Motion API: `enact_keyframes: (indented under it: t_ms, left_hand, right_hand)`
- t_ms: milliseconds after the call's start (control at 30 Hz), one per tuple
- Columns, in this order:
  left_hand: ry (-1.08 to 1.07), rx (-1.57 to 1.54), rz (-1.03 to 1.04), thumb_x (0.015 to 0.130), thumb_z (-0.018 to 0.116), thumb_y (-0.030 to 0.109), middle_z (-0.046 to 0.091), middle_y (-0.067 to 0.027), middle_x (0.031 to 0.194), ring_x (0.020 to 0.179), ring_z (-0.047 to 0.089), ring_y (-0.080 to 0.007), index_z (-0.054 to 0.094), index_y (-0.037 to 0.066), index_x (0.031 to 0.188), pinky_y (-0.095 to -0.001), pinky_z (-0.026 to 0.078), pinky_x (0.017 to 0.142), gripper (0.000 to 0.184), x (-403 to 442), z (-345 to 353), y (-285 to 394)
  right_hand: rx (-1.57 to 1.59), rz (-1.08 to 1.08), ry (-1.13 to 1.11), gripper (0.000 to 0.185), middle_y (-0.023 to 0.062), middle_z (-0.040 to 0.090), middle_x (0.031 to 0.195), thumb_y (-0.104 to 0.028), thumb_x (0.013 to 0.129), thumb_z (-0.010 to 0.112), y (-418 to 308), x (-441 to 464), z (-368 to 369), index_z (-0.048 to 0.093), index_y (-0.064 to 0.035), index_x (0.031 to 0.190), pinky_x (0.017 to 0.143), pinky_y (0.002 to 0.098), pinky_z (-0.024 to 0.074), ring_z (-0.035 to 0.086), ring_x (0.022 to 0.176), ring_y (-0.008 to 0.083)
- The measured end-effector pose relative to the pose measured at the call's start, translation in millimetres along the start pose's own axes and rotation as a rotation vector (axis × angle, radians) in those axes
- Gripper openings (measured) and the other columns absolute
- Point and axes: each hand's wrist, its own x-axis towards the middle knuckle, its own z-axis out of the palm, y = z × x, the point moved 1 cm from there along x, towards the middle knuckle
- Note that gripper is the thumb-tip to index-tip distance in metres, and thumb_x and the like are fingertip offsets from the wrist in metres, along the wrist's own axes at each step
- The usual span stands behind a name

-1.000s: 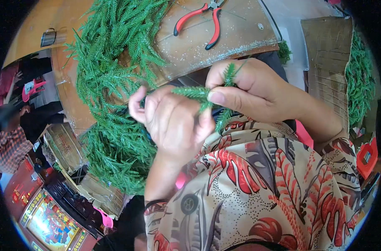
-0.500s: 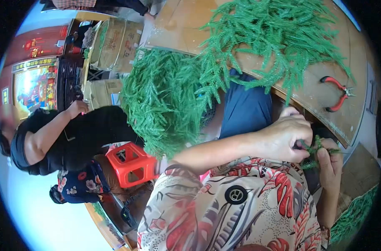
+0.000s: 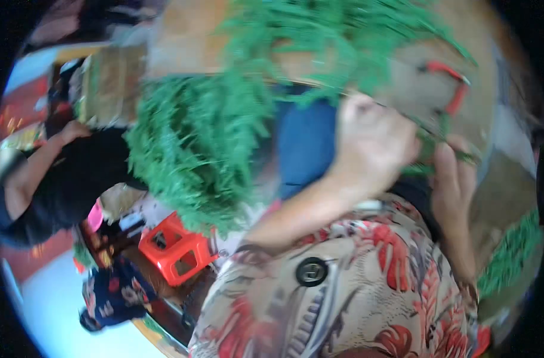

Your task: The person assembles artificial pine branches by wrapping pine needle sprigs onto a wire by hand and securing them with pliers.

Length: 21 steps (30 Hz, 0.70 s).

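A small green artificial pine sprig [image 3: 426, 156] is held between my two hands, smeared by motion. My left hand [image 3: 376, 137] is closed at the sprig's left side, its back toward me and its fingertips hidden. On the other side, my right hand [image 3: 454, 173] pinches the sprig with thumb and fingers. Just above the hands, red-handled pliers [image 3: 458, 95] lie open on the wooden table. A large heap of green pine sprigs [image 3: 325, 45] spreads over the table, beyond my left hand.
Another big pile of green sprigs [image 3: 194, 149] stands left of my leg [image 3: 307, 143]. A red plastic stool [image 3: 179, 247] is at lower left. A person in black [image 3: 75, 179] and one in a floral top [image 3: 116, 292] are at left. More greenery [image 3: 510, 253] lies at lower right.
The view has shifted and blurred. My left hand has moved up and leftward toward the table edge, and the sprig with my right hand sits higher in view. Both hands still hold the sprig.
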Motion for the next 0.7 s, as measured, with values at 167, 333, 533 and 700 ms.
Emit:
enact_keyframes:
  t_ms: [167, 333, 533, 700]
  left_hand:
    - [-0.107, -0.295, -0.285, 0.061, 0.068, 0.009, 0.055, -0.0054, 0.068, 0.068, 0.052, -0.0228, 0.056, 0.006, 0.073, -0.0344, 0.034, 0.076, 0.017, 1.1, -6.9, 0.0]
    - [-0.115, -1.086, -0.954, 0.073, 0.060, -0.006, 0.053, -0.0019, 0.084, 0.074, 0.048, -0.0051, 0.056, 0.000, 0.086, -0.0182, 0.040, 0.064, 0.015, -0.1, -16.7, 22.0]
    - [-0.029, -1.404, -1.074, 0.078, 0.057, 0.000, 0.057, -0.0042, 0.082, 0.077, 0.053, -0.0092, 0.056, -0.002, 0.090, -0.0240, 0.041, 0.075, 0.012, -0.8, -18.4, 28.9]
    - [0.000, -1.408, -1.110, 0.078, 0.055, -0.001, 0.058, -0.0059, 0.085, 0.082, 0.053, -0.0121, 0.056, -0.001, 0.091, -0.0280, 0.040, 0.080, 0.013, 4.5, -23.1, 40.4]
  right_hand:
    - [0.030, -0.245, -0.021, 0.013, 0.0075, 0.055, 0.076, -0.010, 0.083, 0.052, -0.7, 5.6, 2.0, 0.055, 0.0021, 0.087, 0.060, 0.0253, 0.0412, 0.052, 0.067, 0.0142]
    - [-0.115, -0.501, -0.038, 0.009, 0.0139, 0.053, 0.073, -0.005, 0.078, 0.055, 2.1, 6.8, -8.6, 0.054, 0.0017, 0.084, 0.053, 0.0302, 0.0421, 0.054, 0.060, 0.0274]
    - [-0.041, -0.559, -0.051, 0.011, 0.0128, 0.054, 0.074, -0.007, 0.078, 0.055, 3.4, 2.8, -12.1, 0.053, 0.0010, 0.086, 0.055, 0.0333, 0.0422, 0.053, 0.063, 0.0289]
    - [0.017, -0.558, -0.113, 0.014, 0.0130, 0.055, 0.076, -0.010, 0.080, 0.054, 4.1, 1.5, -15.9, 0.053, 0.0012, 0.088, 0.056, 0.0331, 0.0422, 0.054, 0.065, 0.0287]
